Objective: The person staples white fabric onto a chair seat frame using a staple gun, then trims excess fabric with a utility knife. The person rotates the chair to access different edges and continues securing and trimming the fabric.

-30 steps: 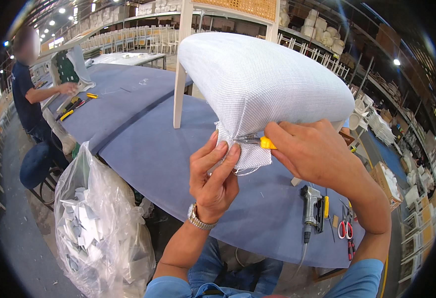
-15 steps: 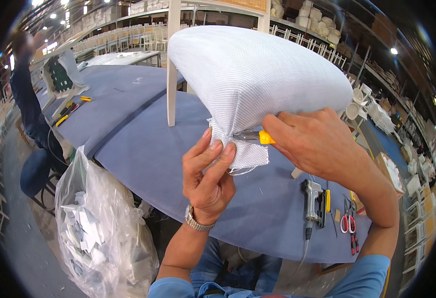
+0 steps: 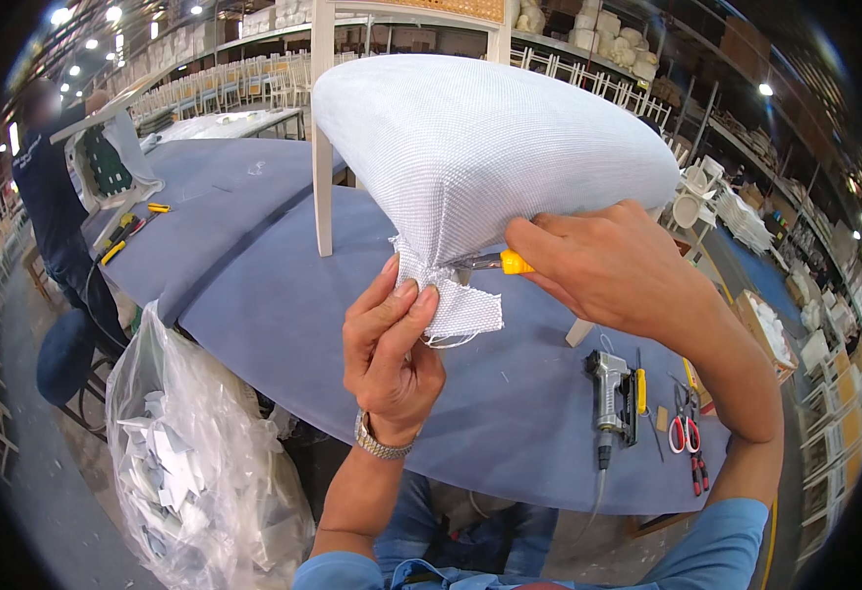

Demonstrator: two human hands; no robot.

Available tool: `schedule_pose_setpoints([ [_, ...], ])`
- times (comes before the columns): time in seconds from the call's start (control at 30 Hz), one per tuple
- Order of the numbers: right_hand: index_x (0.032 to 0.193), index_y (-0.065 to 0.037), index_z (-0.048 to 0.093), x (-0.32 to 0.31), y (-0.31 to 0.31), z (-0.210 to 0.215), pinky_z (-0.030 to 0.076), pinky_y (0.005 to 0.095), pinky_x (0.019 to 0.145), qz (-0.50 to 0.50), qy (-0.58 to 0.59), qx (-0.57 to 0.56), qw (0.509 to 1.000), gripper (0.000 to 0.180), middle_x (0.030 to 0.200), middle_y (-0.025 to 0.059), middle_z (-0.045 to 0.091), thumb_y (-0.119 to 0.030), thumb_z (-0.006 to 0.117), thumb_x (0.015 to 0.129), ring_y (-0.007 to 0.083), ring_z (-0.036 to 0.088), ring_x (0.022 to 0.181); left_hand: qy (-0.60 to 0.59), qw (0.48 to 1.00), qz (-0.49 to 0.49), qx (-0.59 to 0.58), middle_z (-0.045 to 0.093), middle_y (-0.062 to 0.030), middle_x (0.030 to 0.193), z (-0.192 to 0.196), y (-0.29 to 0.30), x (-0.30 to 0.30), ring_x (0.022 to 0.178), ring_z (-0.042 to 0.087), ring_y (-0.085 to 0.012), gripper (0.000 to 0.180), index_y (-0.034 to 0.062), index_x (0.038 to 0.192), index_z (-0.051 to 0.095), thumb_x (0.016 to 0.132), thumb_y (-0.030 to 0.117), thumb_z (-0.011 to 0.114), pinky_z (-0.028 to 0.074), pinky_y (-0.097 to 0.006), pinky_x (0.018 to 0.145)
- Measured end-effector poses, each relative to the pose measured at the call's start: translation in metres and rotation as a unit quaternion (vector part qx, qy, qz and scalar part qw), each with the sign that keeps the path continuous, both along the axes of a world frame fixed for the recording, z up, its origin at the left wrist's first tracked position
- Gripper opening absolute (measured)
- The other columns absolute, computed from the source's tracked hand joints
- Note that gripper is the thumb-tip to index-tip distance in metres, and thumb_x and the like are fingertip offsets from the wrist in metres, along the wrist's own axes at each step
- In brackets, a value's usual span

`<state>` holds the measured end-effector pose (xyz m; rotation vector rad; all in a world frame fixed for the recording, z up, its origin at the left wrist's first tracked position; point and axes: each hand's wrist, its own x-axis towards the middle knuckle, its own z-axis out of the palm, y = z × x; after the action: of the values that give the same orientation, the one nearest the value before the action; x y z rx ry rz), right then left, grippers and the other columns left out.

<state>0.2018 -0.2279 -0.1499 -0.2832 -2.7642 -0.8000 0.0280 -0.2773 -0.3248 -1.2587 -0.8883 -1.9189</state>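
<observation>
A chair seat (image 3: 510,128) covered in pale woven fabric stands before me on its chair, its front corner pointing toward me. Below that corner a loose fabric flap (image 3: 466,311) with a frayed edge hangs out. Thumb and fingers of my left hand (image 3: 392,339) pinch the flap just under the corner. My right hand (image 3: 608,270) is closed around a yellow-handled utility knife (image 3: 516,263). Its blade points left and meets the gathered fabric beside my left fingertips; the tip is hidden in the folds. Most of the handle is covered by my right hand.
On the blue-grey table (image 3: 510,433) at right lie a staple gun (image 3: 610,393) with its hose, red-handled scissors (image 3: 685,435) and a yellow-handled tool (image 3: 641,391). A clear bag of scraps (image 3: 195,472) stands at left. Beyond it a co-worker (image 3: 48,197) stands by another chair (image 3: 112,162).
The whole view has shifted slightly, so chair and hands appear further left. The knife stays at the fabric corner, and both hands keep their grips. At far left the co-worker has changed posture.
</observation>
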Motion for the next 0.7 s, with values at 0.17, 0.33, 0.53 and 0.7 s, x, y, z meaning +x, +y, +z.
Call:
schedule_pose_setpoints([
  [0.17,0.101,-0.009,0.053,0.005,0.000,0.000,0.050,0.0393,0.054,-0.027,-0.002,0.023,0.999,0.013,0.076,0.0071,0.066,-0.017,0.060,0.093,0.0284,0.070,0.069,-0.027,0.999,-0.022,0.026,0.066,-0.0141,0.102,0.004,0.003,0.002,0.106,0.070,-0.0329,0.021,-0.0017,0.100,0.070,0.081,-0.008,0.076,0.060,-0.039,0.096],
  [0.33,0.103,-0.010,0.055,0.027,-0.017,0.006,0.050,0.0398,0.060,-0.082,0.026,-0.022,0.996,0.017,0.082,0.0062,0.067,-0.024,0.061,0.096,0.0295,0.069,0.072,-0.088,0.988,-0.121,-0.027,0.062,-0.0158,0.117,-0.001,0.001,-0.005,0.105,0.064,-0.0192,0.026,-0.0070,0.120,0.061,0.098,0.007,0.063,0.051,-0.027,0.089],
  [0.53,0.106,-0.009,0.060,0.060,-0.042,0.003,0.048,0.0383,0.061,-0.035,0.134,-0.112,0.984,0.023,0.083,0.0086,0.065,-0.024,0.070,0.091,0.0289,0.066,0.068,-0.148,0.942,-0.299,-0.045,0.054,-0.0240,0.138,0.006,0.003,0.012,0.116,0.061,-0.0219,0.019,-0.0055,0.113,0.060,0.099,0.007,0.061,0.049,-0.029,0.092],
  [0.7,0.106,-0.007,0.063,0.076,-0.052,0.012,0.046,0.0365,0.056,-0.013,0.233,-0.106,0.967,0.020,0.077,0.0113,0.062,-0.018,0.071,0.091,0.0293,0.063,0.062,-0.120,0.912,-0.391,-0.038,0.050,-0.0260,0.144,0.006,0.014,0.066,0.129,0.054,-0.0263,0.015,-0.0049,0.111,0.063,0.097,0.002,0.062,0.044,-0.035,0.103],
])
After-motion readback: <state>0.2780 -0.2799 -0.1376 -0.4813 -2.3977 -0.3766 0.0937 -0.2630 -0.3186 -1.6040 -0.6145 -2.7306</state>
